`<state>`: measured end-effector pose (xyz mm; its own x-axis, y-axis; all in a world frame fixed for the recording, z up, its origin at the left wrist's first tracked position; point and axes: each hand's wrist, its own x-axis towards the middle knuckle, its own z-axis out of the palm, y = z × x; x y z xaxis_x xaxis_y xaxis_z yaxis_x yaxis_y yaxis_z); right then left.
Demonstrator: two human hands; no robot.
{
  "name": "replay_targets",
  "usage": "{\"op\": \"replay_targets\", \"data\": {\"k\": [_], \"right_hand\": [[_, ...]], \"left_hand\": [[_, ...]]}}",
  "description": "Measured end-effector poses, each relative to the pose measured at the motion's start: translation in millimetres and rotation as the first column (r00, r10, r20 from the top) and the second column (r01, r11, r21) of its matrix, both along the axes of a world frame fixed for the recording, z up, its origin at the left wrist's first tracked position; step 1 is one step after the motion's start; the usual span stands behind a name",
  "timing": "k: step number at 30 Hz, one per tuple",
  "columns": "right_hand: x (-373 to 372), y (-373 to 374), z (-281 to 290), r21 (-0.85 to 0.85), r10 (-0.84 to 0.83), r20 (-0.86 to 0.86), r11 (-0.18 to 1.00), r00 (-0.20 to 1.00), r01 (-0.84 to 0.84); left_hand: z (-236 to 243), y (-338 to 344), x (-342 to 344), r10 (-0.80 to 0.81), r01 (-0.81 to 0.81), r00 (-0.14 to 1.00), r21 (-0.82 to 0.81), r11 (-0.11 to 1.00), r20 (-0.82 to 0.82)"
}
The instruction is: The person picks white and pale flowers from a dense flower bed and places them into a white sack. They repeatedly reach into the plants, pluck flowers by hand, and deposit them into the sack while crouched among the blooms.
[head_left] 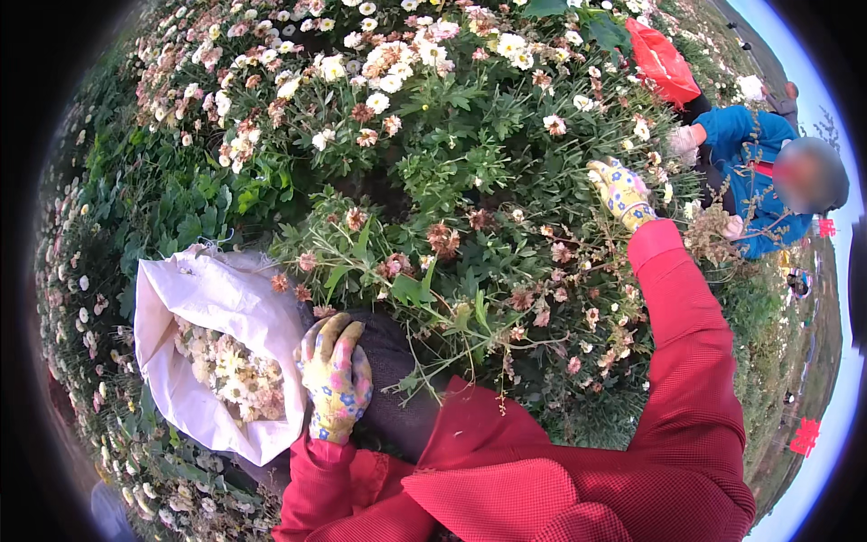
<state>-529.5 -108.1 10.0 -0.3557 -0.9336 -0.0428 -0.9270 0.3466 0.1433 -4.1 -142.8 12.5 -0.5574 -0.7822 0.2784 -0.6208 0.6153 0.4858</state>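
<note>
I have two gloved hands before me, working among dense chrysanthemum-like plants point(452, 163). The left hand point(336, 378), in a pale floral glove with yellowish fingertips, lies just beside the right edge of a white sack point(226, 294), over a dark trouser leg point(397, 375). Its fingers are slightly bent and a little apart; the palm faces away from me, so I cannot tell whether it has hold of anything. The sack stands on the left with its mouth gaping, and I can see loose cream and pinkish flower heads point(233, 375) inside. Farther off to the right, the right hand point(621, 191), in a matching glove, reaches in among the stems with its fingers partly curled and pointing left; foliage and the angle keep me from telling what, if anything, is between them. Between the hands I see withered brown blooms point(442, 240) and trailing green stems, while white blossoms point(331, 67) crowd the far side. A red sleeve point(686, 334) runs from the near right to the right hand. Beyond it, at the far right, I see a co-worker in a blue jacket point(754, 135), with a red bag point(664, 68) close by.
</note>
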Motion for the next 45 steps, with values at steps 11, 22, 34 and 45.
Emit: {"op": "replay_targets", "data": {"k": [11, 22, 34, 45], "right_hand": [[218.1, -75.4, 65.7, -0.431, 0.548, 0.456, 0.825, 0.701, -0.365], [536.7, -105.9, 55.3, -0.65, 0.907, 0.419, 0.277, -0.03, -0.708], [523.7, -15.6, 38.5, -0.583, 0.838, 0.519, 0.493, 0.171, -0.646], [494.7, -11.2, -13.2, -0.518, 0.879, 0.311, 0.476, 0.362, -0.711]], "left_hand": [[-1.9, -2.8, 10.4, 0.049, -0.046, 0.996, 0.036, 0.998, -0.078], [-49.8, 44.4, 47.0, 0.086, 0.174, 0.828, 0.4, 0.9, -0.553], [17.3, 104.7, 222.6, 0.463, -0.491, 0.864, -0.13, 0.861, -0.198], [26.2, 323.3, 460.6, 0.399, -0.997, -0.05, -0.066, 0.026, 0.916]]}}
